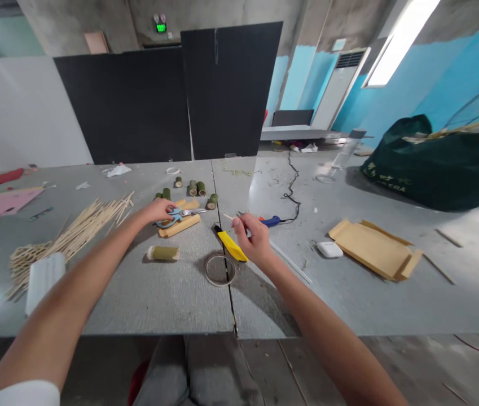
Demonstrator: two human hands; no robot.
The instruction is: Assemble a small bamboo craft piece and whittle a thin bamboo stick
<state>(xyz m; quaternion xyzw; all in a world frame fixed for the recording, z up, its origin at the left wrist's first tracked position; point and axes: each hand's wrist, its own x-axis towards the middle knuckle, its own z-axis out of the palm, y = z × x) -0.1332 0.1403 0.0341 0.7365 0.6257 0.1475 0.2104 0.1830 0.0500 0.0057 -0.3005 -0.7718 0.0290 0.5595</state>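
My left hand (161, 211) has its fingers on the light-blue handles of a pair of scissors (190, 212), whose blades point right. Under the scissors is a small cardboard box (182, 226). Between the thumb and fingers of my right hand (254, 237) is a thin wooden stick (228, 216), its tip pointing left. Just below that hand lies a yellow utility knife (233, 246). Beyond it rests a blue glue gun (271, 221) with a black cord. A bamboo tube (163, 253) lies nearer to me, left of a round ring (220, 270).
Several short bamboo pieces (192, 188) stand behind the scissors. At left, a heap of thin sticks (82, 228) lies by a white case (45, 282). To the right are a white earphone case (329, 249), a cardboard tray (374, 248) and a dark green bag (434, 163).
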